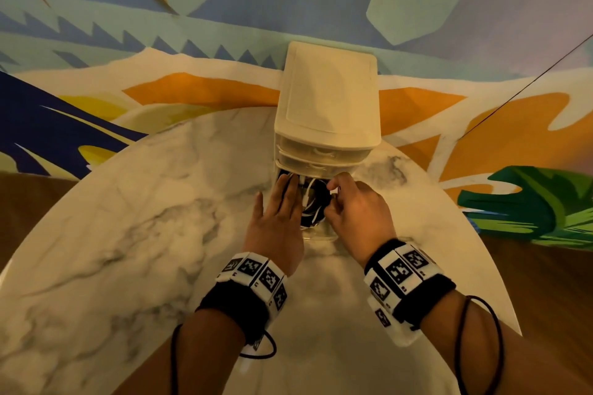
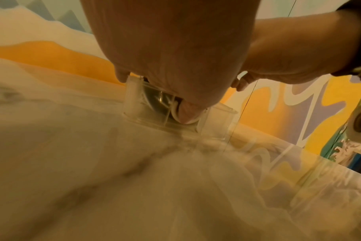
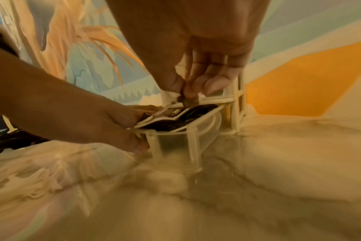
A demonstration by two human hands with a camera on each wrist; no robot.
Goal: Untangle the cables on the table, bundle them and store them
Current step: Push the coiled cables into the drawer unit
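Now the left hand (image 1: 278,221) is pressing flat on springy, light cables (image 1: 313,202) in the drawer (image 3: 175,140); the right hand (image 1: 356,205) is pinching one stray loop, likely the best hold.

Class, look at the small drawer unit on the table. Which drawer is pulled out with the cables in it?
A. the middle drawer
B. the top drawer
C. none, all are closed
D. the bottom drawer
D: the bottom drawer sticks out from the unit, holding the black and white cables, while the two above sit closed.

Black-white cables (image 1: 313,202); cream drawer unit (image 1: 327,99); marble table (image 1: 128,234).
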